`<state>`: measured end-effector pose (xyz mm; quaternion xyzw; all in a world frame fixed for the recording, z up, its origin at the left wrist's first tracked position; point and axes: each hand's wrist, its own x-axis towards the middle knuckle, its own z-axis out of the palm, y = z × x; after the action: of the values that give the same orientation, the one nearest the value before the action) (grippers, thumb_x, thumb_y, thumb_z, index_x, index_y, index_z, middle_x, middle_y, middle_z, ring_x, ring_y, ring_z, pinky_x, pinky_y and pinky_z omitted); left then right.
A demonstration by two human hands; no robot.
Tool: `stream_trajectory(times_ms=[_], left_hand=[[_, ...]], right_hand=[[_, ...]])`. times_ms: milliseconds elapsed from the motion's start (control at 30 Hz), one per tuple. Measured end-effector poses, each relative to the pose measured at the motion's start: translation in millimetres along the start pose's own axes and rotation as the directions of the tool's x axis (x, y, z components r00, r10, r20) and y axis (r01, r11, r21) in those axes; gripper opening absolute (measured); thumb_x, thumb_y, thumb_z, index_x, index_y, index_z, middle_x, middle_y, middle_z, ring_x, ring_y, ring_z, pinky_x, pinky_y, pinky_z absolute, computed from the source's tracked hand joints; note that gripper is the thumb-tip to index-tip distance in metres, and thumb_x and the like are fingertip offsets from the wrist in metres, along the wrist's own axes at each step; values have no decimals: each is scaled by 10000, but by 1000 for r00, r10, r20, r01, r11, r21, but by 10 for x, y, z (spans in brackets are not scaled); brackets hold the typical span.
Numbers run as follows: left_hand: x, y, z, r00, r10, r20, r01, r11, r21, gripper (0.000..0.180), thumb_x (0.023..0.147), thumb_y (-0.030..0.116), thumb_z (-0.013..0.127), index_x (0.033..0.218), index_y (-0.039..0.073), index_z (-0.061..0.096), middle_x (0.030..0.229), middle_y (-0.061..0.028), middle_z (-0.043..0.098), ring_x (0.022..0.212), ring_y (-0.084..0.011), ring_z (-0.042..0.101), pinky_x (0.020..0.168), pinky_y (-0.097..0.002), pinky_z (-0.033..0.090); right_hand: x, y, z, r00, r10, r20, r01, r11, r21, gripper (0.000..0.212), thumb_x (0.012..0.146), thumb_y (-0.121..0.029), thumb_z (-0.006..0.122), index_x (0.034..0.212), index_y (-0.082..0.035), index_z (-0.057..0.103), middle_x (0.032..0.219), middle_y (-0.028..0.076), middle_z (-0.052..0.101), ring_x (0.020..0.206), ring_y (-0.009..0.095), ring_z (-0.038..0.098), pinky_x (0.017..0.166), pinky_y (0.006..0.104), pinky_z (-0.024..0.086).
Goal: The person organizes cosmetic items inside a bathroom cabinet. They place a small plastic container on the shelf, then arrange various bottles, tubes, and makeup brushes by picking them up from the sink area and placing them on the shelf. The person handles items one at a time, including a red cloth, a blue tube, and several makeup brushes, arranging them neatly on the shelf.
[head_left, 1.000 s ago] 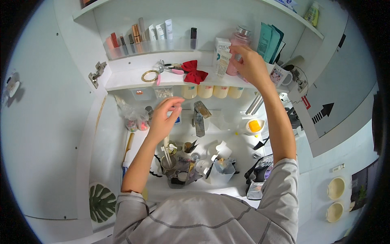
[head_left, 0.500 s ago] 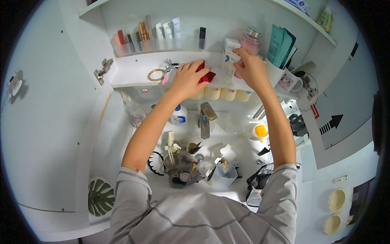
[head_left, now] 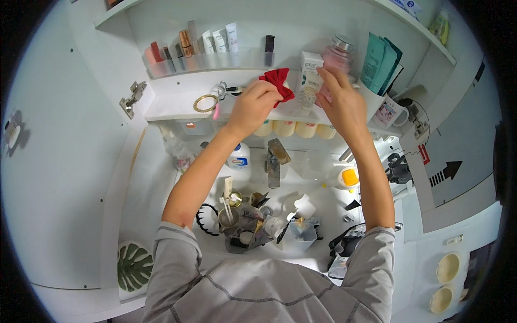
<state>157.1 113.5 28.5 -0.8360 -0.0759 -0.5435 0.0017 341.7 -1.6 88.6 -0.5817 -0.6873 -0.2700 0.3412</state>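
My left hand (head_left: 253, 107) is closed on the lower left edge of a red fabric bow (head_left: 277, 85), with its fingertips pressed together. The bow is on the white cabinet shelf (head_left: 172, 110). Beside it stands a tall white box (head_left: 311, 75), with a small pale bottle (head_left: 308, 97) in front of its lower part. My right hand (head_left: 344, 102) is at the right edge of this box, thumb and fingers apart. Partly behind that hand is a pink jar with a silver lid (head_left: 335, 56). A gold bangle (head_left: 205, 103) lies to the left.
A clear rack (head_left: 210, 62) holds lipsticks and small tubes at the back. Teal tubes (head_left: 379, 64) stand in a white holder, near a photo mug (head_left: 389, 112). Below are a faucet (head_left: 274, 161), a pump bottle (head_left: 238, 158) and a cluttered counter. A cabinet door (head_left: 59, 177) stands at left.
My left hand has shifted from lying over the red bow to pinching its edge, so more of the bow shows. My right hand stays by the white box. The view has shifted slightly.
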Motion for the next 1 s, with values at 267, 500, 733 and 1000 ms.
stream_trajectory(times_ms=[267, 500, 733, 1000], left_hand=[[-84, 10, -1008, 933, -194, -304, 242, 961, 130, 161, 709, -59, 622, 841, 33, 625, 906, -84, 591, 833, -231, 575, 706, -314, 476], [-590, -430, -1428, 953, -286, -96, 300, 863, 406, 124, 767, -5, 574, 884, 12, 615, 913, -109, 578, 862, -252, 554, 759, -312, 448], [-700, -459, -1302, 925, -381, 4, 338, 824, 454, 250, 805, 115, 572, 1046, 48, 585, 1095, -98, 549, 1035, -289, 502, 890, -362, 401], [-412, -130, -760, 919, -155, 362, -33, 885, 464, 422, 802, 232, 570, 1203, 111, 513, 1299, -66, 449, 1194, -280, 406, 1003, -413, 317]], right_hand=[[-9, -318, -79, 962, -242, -126, 252, 966, 64, 287, 706, -50, 619, 989, -73, 578, 948, 51, 586, 802, 243, 597, 630, 340, 492], [14, -555, 687, 954, -224, 200, 172, 954, 244, 230, 730, -77, 611, 959, -74, 592, 958, 53, 594, 844, 272, 579, 670, 375, 482], [64, -583, 1124, 978, -192, 81, 176, 970, 167, 344, 728, -54, 544, 1064, -110, 592, 930, 66, 629, 856, 240, 577, 696, 344, 498], [51, -544, 1210, 981, -178, 82, 162, 971, 175, 244, 740, -71, 529, 961, -96, 628, 868, 72, 629, 822, 251, 580, 682, 355, 492]])
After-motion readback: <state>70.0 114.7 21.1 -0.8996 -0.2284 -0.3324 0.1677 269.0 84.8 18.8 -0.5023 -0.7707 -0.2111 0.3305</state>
